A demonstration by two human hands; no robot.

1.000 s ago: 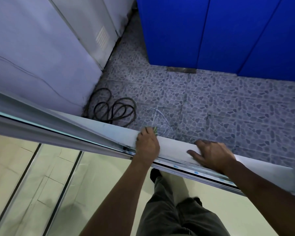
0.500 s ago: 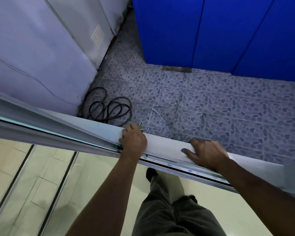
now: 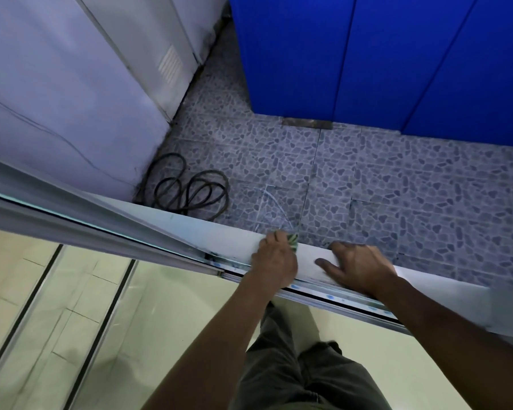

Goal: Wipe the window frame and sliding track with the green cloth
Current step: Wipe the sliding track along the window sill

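Hands on the white window frame, cloth at its far edge.
Left hand grips the green cloth, mostly hidden beneath its fingers; sliding track runs under both wrists; right hand lies spread flat just beside.

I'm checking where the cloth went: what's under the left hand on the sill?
Under the left hand a bit of the green cloth sticks out past the fingers, on the white window frame. The rest of it is covered by the hand.
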